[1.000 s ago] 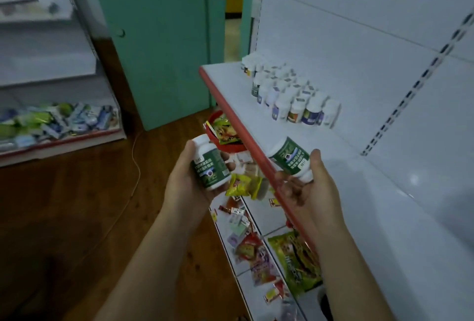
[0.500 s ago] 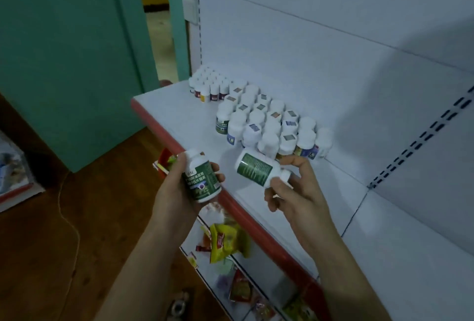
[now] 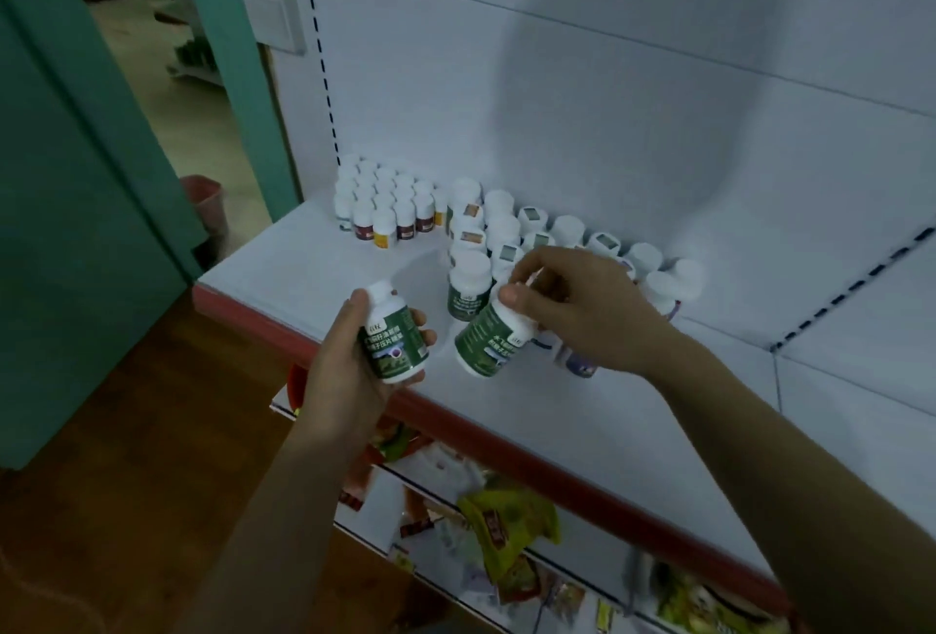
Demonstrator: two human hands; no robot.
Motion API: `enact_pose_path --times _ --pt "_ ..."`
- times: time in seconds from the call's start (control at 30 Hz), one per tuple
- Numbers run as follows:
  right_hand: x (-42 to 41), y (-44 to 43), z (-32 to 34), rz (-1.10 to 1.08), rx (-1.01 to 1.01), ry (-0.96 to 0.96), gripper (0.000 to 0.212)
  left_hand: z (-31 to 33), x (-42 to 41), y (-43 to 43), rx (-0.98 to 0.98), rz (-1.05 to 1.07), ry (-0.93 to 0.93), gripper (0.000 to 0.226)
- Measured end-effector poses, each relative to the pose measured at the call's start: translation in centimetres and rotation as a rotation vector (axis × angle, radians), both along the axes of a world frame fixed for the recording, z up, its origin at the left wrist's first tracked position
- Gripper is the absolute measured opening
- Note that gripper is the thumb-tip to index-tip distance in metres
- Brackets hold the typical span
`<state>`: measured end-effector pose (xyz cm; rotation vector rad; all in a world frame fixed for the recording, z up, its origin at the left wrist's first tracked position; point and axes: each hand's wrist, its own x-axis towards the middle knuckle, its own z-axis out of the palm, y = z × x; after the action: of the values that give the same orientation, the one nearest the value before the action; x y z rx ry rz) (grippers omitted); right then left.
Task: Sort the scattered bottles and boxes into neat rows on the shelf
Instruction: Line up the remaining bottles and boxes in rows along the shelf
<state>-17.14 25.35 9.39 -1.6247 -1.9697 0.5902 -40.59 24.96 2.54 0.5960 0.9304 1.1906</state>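
white red-edged shelf point(image 3: 314, 274), teal door point(image 3: 76, 177); left hand point(image 3: 349, 370) fingers point(image 3: 421, 318) grip left bottle point(image 3: 395, 342), right hand point(image 3: 582, 309) fingers right bottle point(image 3: 489, 340).

The right hand point(image 3: 587, 309) has lowered its green-labelled bottle point(image 3: 492, 341), now cap-up, beside the standing bottles point(image 3: 468, 286).

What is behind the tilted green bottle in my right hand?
An upright green-label bottle, then rows of white-capped bottles against the back panel. The right hand covers several of them.
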Motion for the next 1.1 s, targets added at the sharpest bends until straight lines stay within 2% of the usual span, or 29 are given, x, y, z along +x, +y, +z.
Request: enact_pose_path --times 0.1,0.33,0.6,0.77,0.9,1.03,1.1 --pt "-1.5 2.1 0.6 0.091 -0.009 -0.174 0.016 -0.5 -1.1 0.9 -0.003 -0.025 0.004 0.043" --pt "-1.9 3.7 0.7 0.133 -0.055 -0.37 0.032 -1.1 -2.7 2.8 0.021 -0.077 -0.012 0.051" --pt "-3.0 4.0 0.5 0.137 -0.01 -0.373 0.023 -1.8 -3.1 3.5 0.019 -0.1 -0.031 0.065" --pt "-3.9 4.2 -0.6 0.124 0.034 -0.499 0.034 -1.9 -3.1 3.6 0.041 -0.12 -0.048 0.065" --pt "-4.5 3.7 -1.3 0.096 0.044 -0.505 0.036 -2.3 -3.2 3.3 0.052 -0.148 -0.156 0.048" --pt "-5.5 2.7 -2.3 0.015 0.091 -0.517 0.04 -2.6 -3.2 3.1 0.137 -0.246 -0.279 0.069" --pt "-5.9 2.1 -2.8 -0.033 0.152 -0.537 0.044 -2.8 -3.0 3.2 0.159 -0.291 -0.257 0.063"
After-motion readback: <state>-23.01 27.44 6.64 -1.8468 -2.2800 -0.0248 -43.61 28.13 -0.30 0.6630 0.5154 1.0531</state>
